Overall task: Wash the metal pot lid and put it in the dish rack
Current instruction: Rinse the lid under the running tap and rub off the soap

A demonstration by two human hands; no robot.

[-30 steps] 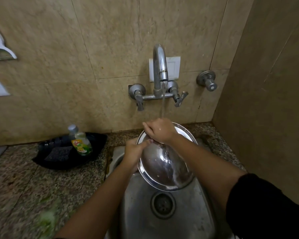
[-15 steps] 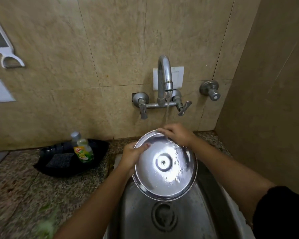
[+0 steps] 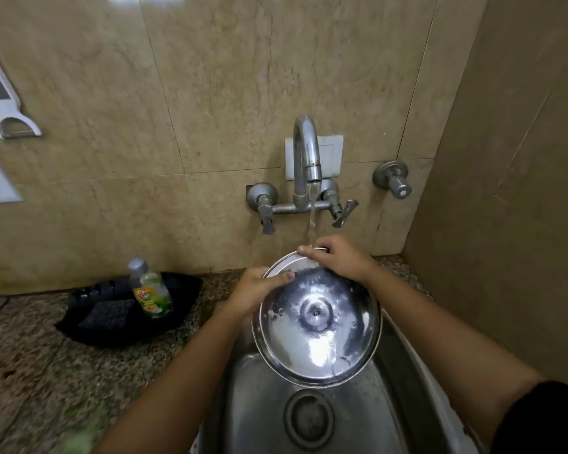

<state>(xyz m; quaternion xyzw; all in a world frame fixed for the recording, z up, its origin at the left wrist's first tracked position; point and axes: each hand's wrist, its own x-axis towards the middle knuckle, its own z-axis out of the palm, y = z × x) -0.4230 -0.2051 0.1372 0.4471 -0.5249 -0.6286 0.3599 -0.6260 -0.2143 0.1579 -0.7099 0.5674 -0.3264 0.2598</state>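
Observation:
The round metal pot lid (image 3: 315, 335) is held tilted over the steel sink (image 3: 253, 411), its shiny inner face toward me. My left hand (image 3: 254, 291) grips its left rim, thumb on the face. My right hand (image 3: 336, 257) holds the far top rim. Water runs from the tap (image 3: 305, 158) onto the rim by my right fingers. No dish rack is in view.
A black tray (image 3: 177, 309) on the granite counter (image 3: 30, 371) at left holds a dish soap bottle (image 3: 150, 293) and a dark scrub pad (image 3: 107, 314). A wall valve (image 3: 394, 180) sits right of the tap. A tiled wall closes the right side.
The lid has been turned so its inner face points at me, and my right hand moved from the lid's middle to its far rim. The camera view tilted upward.

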